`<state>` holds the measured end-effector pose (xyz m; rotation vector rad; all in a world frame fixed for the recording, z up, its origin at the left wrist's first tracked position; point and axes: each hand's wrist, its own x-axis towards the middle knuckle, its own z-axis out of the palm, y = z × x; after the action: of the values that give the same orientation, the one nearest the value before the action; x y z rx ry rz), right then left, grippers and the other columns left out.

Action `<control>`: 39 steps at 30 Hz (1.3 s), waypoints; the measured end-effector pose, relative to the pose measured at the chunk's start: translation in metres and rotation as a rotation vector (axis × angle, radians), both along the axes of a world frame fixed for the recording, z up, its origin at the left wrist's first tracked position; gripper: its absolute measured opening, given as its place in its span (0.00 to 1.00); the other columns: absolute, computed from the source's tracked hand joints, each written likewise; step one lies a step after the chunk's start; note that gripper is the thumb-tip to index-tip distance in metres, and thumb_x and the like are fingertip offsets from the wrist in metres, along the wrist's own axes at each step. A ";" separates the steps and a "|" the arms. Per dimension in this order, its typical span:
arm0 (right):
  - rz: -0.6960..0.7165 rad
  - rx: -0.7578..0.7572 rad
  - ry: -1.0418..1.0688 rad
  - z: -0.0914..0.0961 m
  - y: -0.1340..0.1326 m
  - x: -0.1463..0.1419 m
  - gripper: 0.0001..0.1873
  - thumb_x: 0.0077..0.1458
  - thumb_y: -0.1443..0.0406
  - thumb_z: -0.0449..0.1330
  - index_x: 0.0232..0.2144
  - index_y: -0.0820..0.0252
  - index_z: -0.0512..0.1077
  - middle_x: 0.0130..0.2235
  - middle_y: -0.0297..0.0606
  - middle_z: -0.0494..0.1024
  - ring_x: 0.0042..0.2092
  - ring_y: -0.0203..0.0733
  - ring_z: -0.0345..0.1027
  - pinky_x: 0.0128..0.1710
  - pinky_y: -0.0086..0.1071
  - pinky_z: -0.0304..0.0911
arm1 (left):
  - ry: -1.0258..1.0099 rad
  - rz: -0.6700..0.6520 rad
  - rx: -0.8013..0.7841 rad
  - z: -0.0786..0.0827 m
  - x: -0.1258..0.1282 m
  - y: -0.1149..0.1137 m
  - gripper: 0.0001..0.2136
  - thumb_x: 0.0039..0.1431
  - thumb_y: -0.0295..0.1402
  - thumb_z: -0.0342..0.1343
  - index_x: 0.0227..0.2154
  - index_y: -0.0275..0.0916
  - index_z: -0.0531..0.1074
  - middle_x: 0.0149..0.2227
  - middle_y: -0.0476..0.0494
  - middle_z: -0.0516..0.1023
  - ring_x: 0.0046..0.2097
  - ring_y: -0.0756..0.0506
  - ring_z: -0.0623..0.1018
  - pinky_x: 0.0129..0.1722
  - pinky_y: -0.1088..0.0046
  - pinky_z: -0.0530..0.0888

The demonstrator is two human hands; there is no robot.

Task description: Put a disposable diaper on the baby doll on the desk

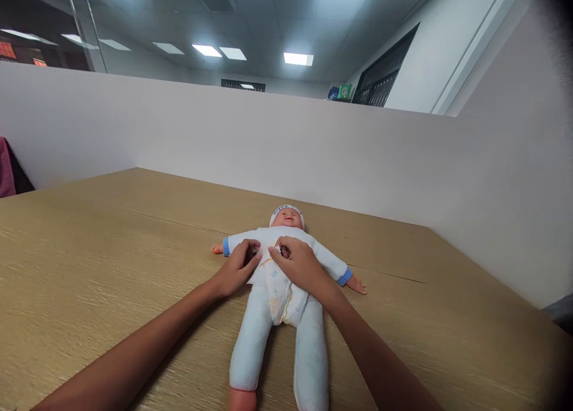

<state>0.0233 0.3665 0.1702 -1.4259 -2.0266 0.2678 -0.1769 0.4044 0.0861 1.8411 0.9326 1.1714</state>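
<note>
A baby doll (240,339) in white clothes with blue cuffs lies on its back, head away from me and legs toward me. A patterned white diaper (278,294) is between its legs and up over its belly. At the diaper's upper left edge, my left hand (237,271) is closed in a pinch. My right hand (301,265) is closed on the upper front edge near the middle, its fingers curled. The fingertips of both hands partly hide the diaper's waist. A white cap (273,213) with lettering is on the doll's head.
The doll lies on a wide wooden table (111,238) with a seam across it. Behind the table stands a low white partition wall (224,136), with glass above it. A purple and black item (6,169) is at the far left edge.
</note>
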 end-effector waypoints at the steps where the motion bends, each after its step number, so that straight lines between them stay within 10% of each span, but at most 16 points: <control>1: -0.001 0.002 0.009 0.000 0.000 0.000 0.17 0.67 0.62 0.60 0.25 0.54 0.62 0.27 0.28 0.68 0.32 0.39 0.60 0.35 0.35 0.49 | 0.006 -0.009 -0.014 -0.003 0.000 0.001 0.23 0.71 0.55 0.54 0.53 0.41 0.69 0.49 0.41 0.75 0.50 0.40 0.74 0.55 0.60 0.70; 10: 0.083 0.012 0.175 0.005 -0.003 0.010 0.04 0.59 0.64 0.58 0.34 0.52 0.64 0.30 0.27 0.69 0.32 0.40 0.64 0.35 0.34 0.59 | -0.005 -0.020 -0.076 -0.001 0.011 0.005 0.21 0.70 0.56 0.51 0.37 0.42 0.66 0.34 0.53 0.66 0.37 0.47 0.67 0.41 0.69 0.68; 18: 0.013 0.254 0.165 0.003 -0.027 0.009 0.05 0.65 0.69 0.54 0.39 0.53 0.68 0.35 0.35 0.71 0.38 0.46 0.68 0.42 0.38 0.64 | 0.003 0.199 0.106 0.037 0.011 -0.039 0.13 0.74 0.43 0.52 0.53 0.41 0.69 0.53 0.40 0.75 0.44 0.43 0.72 0.49 0.63 0.69; 21: 0.115 0.269 0.140 0.004 -0.079 0.009 0.05 0.68 0.68 0.56 0.39 0.53 0.69 0.38 0.37 0.75 0.41 0.46 0.71 0.45 0.39 0.67 | 0.100 -0.057 0.203 0.058 -0.002 -0.077 0.11 0.77 0.42 0.50 0.50 0.43 0.73 0.48 0.43 0.79 0.42 0.44 0.74 0.45 0.65 0.70; 25: 0.367 -0.072 -0.014 -0.004 -0.147 0.022 0.08 0.66 0.68 0.63 0.45 0.50 0.74 0.46 0.36 0.82 0.47 0.46 0.77 0.48 0.37 0.72 | 0.366 -0.356 0.196 0.058 -0.022 -0.108 0.12 0.78 0.42 0.51 0.43 0.44 0.76 0.43 0.45 0.82 0.46 0.41 0.76 0.50 0.62 0.69; 39: -0.155 -0.084 -0.052 -0.044 -0.133 0.030 0.10 0.69 0.62 0.61 0.33 0.53 0.72 0.29 0.32 0.77 0.30 0.43 0.72 0.31 0.35 0.60 | 0.523 -0.006 0.091 0.032 0.009 -0.098 0.20 0.66 0.55 0.61 0.33 0.43 0.68 0.35 0.44 0.76 0.41 0.38 0.73 0.42 0.62 0.66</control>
<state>0.0534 0.2333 0.1260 -1.6491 -1.9533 0.2543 -0.1683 0.3067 0.1181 2.2759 1.1673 0.7432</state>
